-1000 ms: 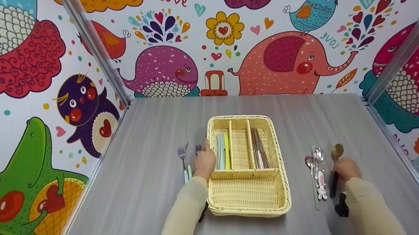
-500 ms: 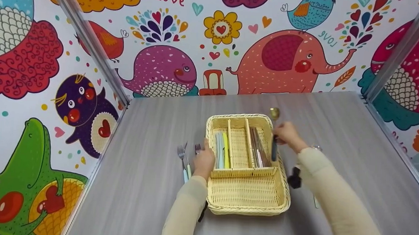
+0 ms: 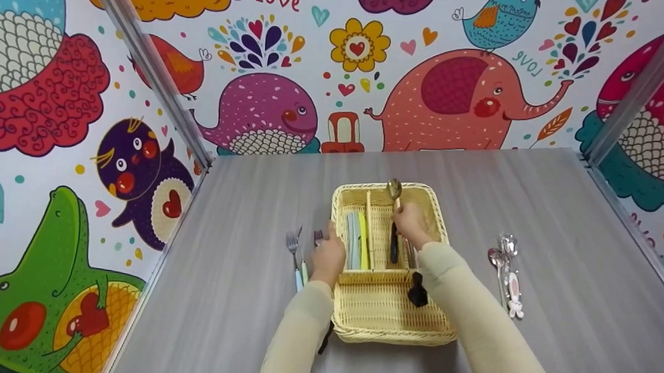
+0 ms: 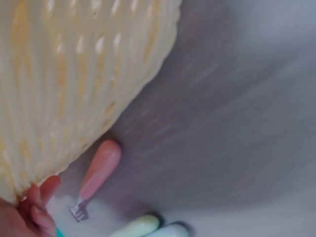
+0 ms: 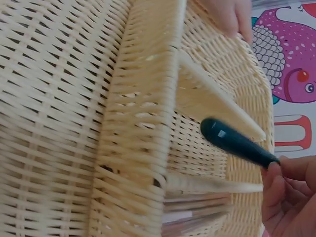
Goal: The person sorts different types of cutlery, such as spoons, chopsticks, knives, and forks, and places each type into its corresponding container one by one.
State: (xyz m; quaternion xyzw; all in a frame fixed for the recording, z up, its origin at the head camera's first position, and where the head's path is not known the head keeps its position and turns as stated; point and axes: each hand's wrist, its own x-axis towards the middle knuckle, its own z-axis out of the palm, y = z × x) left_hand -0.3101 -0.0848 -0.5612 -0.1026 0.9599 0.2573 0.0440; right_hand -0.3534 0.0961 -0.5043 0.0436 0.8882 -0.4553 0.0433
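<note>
My right hand [image 3: 414,225] pinches a spoon [image 3: 394,189] with a golden bowl and a dark green handle. In the head view the spoon is over the middle compartment of a cream woven cutlery basket [image 3: 393,311]. The right wrist view shows the handle [image 5: 237,142] slanting between two dividers, with fingertips at its neck. My left hand [image 3: 327,257] grips the basket's left rim. Blue and yellow-green handled cutlery [image 3: 357,240] lies in the left compartment; brownish cutlery [image 5: 197,207] lies in the right one, mostly hidden by my right hand in the head view.
Left of the basket lie forks [image 3: 292,243] with pale blue and green handles, and a pink-handled fork [image 4: 101,168] close to its wall. To the right lie a red-tipped spoon [image 3: 495,257] and a spoon with a rabbit handle [image 3: 513,290]. Patterned walls surround the grey table [image 3: 238,204].
My right hand has picked the spoon up from the right side of the table and carried it left over the basket's middle compartment. My left hand has stayed on the rim.
</note>
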